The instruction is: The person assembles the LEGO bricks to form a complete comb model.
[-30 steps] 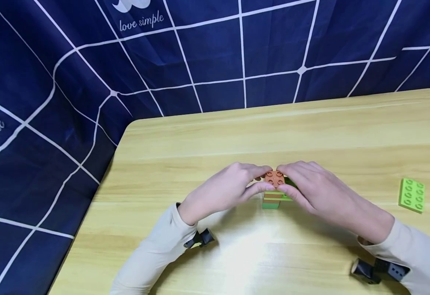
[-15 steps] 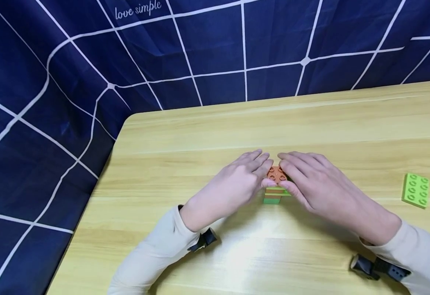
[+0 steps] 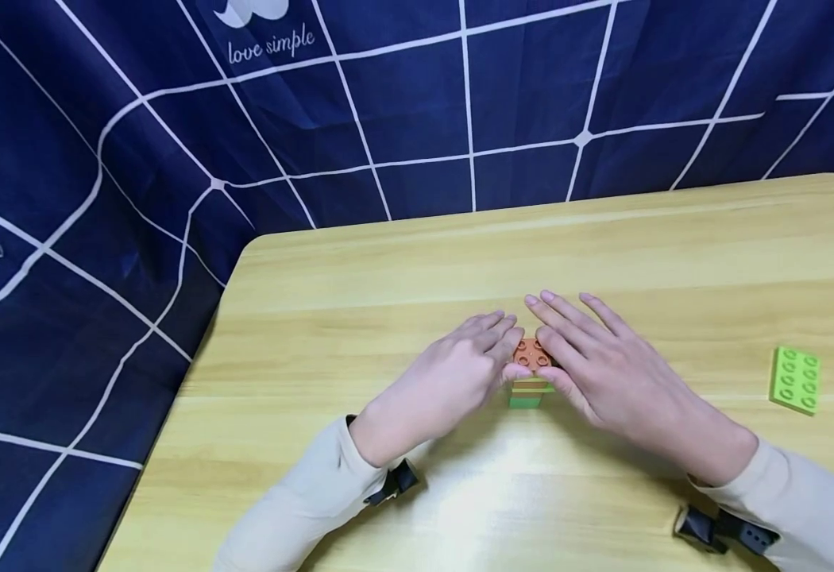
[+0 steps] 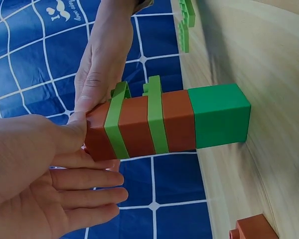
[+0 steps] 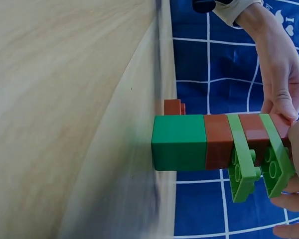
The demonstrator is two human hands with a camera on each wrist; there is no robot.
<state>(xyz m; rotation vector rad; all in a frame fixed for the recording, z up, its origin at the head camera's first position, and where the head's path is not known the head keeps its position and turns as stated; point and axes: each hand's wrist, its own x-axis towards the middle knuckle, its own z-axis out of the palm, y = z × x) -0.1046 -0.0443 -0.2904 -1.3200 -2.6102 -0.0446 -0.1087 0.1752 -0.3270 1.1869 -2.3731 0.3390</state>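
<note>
brick stack (image 4: 177,122): smooth plastic is seen | tabletop (image 3: 360,278): wood grain is shown — glossy | backdrop (image 3: 417,95): creased cloth is seen

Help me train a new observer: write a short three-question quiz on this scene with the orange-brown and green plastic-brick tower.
1. Multiple choice: in the orange-brown and green plastic tower, the lowest box-shaped block is A) orange-brown, B) dark green, C) light green.
2. True or false: a light-green, flat, eight-stud plastic plate lies to the right of the person's right hand.
3. Count: how many orange-brown plastic bricks are in the tower?

Key: 1 B; 2 true; 3 three.
</note>
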